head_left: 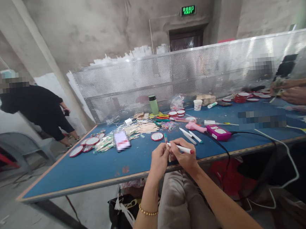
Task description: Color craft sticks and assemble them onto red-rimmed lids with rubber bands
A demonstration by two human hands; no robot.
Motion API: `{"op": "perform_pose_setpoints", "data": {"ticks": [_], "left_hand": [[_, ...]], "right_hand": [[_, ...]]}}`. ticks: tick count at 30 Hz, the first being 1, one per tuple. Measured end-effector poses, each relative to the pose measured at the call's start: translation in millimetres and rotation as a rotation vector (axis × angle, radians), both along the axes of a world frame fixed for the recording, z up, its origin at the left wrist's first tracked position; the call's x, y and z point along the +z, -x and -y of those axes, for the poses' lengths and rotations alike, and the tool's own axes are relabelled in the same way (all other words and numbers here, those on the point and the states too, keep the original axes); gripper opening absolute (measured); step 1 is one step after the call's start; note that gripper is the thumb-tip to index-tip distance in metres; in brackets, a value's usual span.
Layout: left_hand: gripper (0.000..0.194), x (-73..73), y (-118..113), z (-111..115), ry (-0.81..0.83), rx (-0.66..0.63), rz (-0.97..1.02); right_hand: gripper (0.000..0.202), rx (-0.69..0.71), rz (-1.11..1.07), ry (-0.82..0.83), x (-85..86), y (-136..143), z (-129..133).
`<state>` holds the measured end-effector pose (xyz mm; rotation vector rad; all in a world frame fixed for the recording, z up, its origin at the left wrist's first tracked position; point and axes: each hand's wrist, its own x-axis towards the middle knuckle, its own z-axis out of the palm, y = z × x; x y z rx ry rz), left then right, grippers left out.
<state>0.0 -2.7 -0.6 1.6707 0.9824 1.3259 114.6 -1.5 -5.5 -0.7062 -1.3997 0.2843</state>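
Workbench: a blue table (94, 172) spread wide, with a perforated screen (140, 82) standing along its far side.
Left hand (159, 159): fingertips pinched together on a thin stick (165, 137), which stood roughly upright out of the grip, green and reddish at its top.
Right hand (185, 157): closed around a white marker (180, 148) with a red end, the shaft slanting leftward toward the stick.
Meeting point: between the two hands, close to the fingers; whether the tip touched the stick could not be told for certain.
Steadying: a firm pinch close to the contact spot probably suited so narrow a stick, with the two hands braced together.
Stroke: light, even pressure seemed wiser than a hard push, fingertips clear of the coloured part.
Ahead of the left hand: a round, red-rimmed disc (157, 136) lay near; farther off, to its left, spread a pile of pale sticks (148, 126).
Ahead and right of the right hand: loose pens (195, 135) lay near, a pink tool (196, 126) and a purple box (218, 132) beyond them.
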Motion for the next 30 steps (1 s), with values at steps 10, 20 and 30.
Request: {"op": "perform_pose_setpoints", "data": {"ticks": [10, 20, 30], "left_hand": [[0.031, -0.5, -0.1, -0.3, -0.013, 0.016, -0.008], [0.036, 1.9, 0.4, 1.4, -0.017, 0.01, -0.014], [0.031, 0.2, 0.5, 0.8, -0.008, 0.015, -0.003]], "right_hand": [[0.016, 0.031, -0.006, 0.023, -1.3, 0.5, -1.1], [0.016, 0.034, -0.044, 0.046, -3.0, 1.3, -1.4], [0.017, -0.012, 0.006, 0.012, 2.9, -0.1, 1.5]]}}
